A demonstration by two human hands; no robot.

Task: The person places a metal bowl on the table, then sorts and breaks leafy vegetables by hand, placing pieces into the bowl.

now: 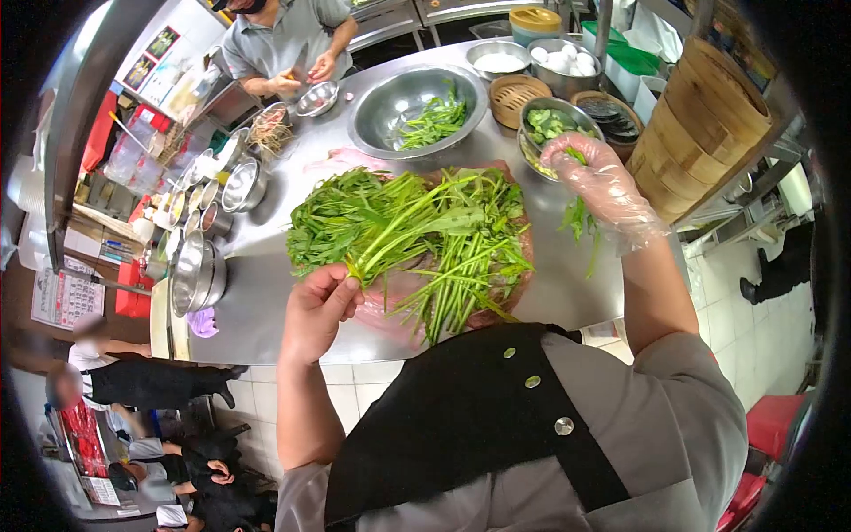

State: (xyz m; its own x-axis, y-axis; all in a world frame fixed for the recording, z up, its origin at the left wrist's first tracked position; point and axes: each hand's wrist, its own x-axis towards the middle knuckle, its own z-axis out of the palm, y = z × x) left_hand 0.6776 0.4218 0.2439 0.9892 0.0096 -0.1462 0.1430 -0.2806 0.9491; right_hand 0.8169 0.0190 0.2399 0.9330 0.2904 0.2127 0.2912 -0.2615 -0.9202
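Note:
A large heap of leafy greens (408, 222) lies on a pinkish plastic bag (386, 310) on the steel table. My bare left hand (324, 306) pinches the stem ends of some greens at the heap's near left edge. To the right, my right hand (589, 168), in a clear plastic glove, is closed round a sprig of greens (578, 222) whose leaves hang below it. This hand is beside a bowl of cut green vegetables (550, 124). Beyond the heap stands a wide steel bowl (377, 115) with some greens inside.
Bamboo steamers (700, 133) are stacked at the right. A bowl of eggs (565, 62) and a white-filled bowl (498, 60) stand at the back. Steel bowls (197, 275) line the left side. Across the table, a person (284, 44) works over a small bowl (317, 99).

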